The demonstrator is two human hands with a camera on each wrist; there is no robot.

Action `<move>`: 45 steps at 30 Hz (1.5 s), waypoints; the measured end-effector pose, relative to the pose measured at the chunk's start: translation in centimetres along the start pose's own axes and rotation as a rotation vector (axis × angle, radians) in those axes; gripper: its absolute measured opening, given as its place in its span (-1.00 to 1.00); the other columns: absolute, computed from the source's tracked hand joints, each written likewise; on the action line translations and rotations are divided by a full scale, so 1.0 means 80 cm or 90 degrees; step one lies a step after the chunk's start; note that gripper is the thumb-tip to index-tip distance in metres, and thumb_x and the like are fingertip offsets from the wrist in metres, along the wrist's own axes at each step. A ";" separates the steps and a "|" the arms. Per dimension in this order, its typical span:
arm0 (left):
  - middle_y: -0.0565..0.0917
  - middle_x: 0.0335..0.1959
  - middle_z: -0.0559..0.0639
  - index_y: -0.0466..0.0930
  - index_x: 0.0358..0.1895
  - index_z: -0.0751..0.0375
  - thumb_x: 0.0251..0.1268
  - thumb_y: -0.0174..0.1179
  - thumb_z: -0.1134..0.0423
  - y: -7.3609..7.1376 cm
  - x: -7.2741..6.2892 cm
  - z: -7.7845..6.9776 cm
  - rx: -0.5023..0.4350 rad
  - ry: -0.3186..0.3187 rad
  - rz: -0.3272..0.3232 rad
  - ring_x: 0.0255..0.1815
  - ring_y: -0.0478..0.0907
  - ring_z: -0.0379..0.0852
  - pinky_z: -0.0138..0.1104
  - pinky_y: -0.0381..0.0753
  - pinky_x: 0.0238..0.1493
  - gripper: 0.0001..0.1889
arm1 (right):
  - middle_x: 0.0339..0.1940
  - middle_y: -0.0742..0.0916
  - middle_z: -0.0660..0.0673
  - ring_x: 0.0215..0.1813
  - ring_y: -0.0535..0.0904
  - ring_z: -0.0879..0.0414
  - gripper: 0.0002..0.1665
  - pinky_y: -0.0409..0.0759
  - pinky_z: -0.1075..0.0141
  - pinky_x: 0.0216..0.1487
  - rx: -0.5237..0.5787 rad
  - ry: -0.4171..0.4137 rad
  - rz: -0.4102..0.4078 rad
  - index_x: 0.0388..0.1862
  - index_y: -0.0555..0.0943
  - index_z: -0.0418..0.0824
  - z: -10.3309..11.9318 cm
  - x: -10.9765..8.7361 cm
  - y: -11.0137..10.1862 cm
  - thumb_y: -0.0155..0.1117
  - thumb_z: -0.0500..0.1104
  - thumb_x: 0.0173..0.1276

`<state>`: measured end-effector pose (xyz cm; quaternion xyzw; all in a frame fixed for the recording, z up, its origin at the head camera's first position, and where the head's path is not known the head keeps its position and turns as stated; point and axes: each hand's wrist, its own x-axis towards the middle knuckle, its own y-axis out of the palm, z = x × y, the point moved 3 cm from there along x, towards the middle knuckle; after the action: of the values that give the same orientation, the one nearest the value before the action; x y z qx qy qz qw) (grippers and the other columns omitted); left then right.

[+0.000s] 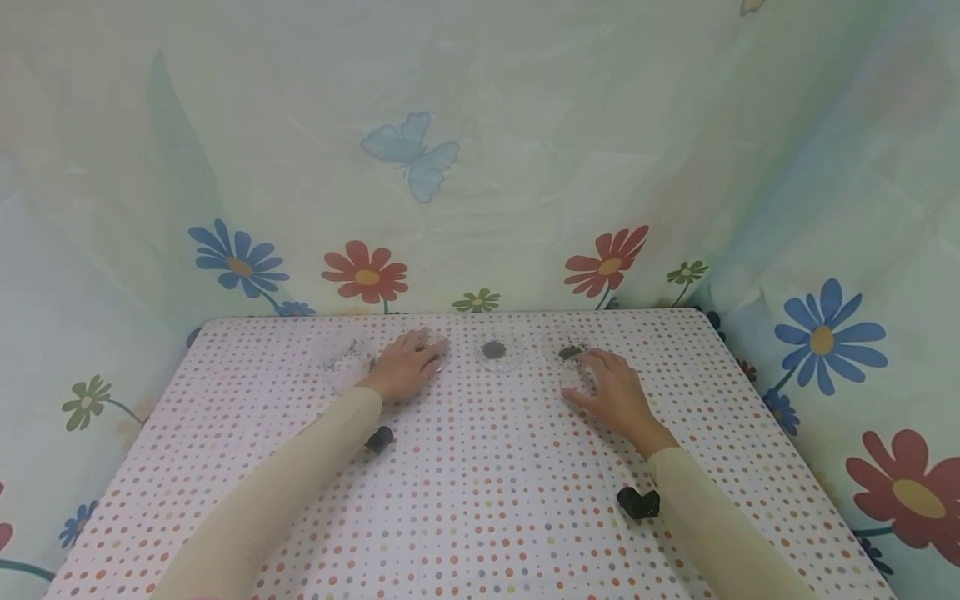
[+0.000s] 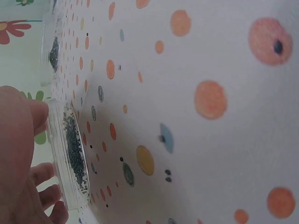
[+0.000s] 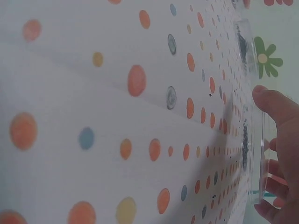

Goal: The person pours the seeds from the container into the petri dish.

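Observation:
My left hand (image 1: 405, 368) reaches over a clear petri dish (image 2: 71, 154) with dark grains in it. Its thumb lies at one side of the rim and its curled fingers (image 2: 50, 196) at the other. On the right, my right hand (image 1: 611, 392) holds a clear round petri dish lid (image 1: 576, 382) between thumb (image 3: 267, 97) and fingers. That lid overlaps the near side of another dish with dark grains (image 1: 570, 352). Between the hands sits a third dish (image 1: 495, 351), a dark round heap in its middle.
Left of my left hand stand clear round dishware pieces (image 1: 345, 360) with scattered dark specks. Dotted cloth covers the table (image 1: 480, 500), and a few loose grains lie on it. A flowered curtain (image 1: 480, 208) rises behind the far edge. Small black objects (image 1: 639, 502) show beside both forearms.

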<state>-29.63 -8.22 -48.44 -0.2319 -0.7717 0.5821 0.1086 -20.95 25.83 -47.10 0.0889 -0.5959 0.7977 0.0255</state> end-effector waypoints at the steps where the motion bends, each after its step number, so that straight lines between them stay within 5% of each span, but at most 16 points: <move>1: 0.00 0.58 0.08 0.13 0.49 -0.27 0.53 -0.18 -0.03 0.000 0.000 0.000 0.000 0.001 -0.001 0.59 -0.07 0.12 0.11 0.04 0.53 -0.49 | 0.40 0.40 -0.32 0.42 0.25 -0.29 -0.16 0.24 -0.31 0.35 -0.001 0.000 0.000 0.32 0.40 -0.22 0.000 0.001 0.001 0.38 0.18 0.19; 45: -0.02 0.59 0.08 0.11 0.50 -0.29 0.53 -0.20 -0.05 -0.001 0.000 0.001 -0.001 0.005 0.004 0.59 -0.08 0.10 0.12 0.05 0.53 -0.49 | 0.41 0.39 -0.32 0.45 0.22 -0.29 -0.16 0.22 -0.29 0.38 0.000 0.029 0.035 0.36 0.37 -0.24 -0.003 0.016 0.001 0.32 0.21 0.25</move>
<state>-29.70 -8.30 -48.42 -0.2366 -0.7709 0.5813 0.1093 -22.28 25.90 -47.03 0.0544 -0.5974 0.7999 0.0172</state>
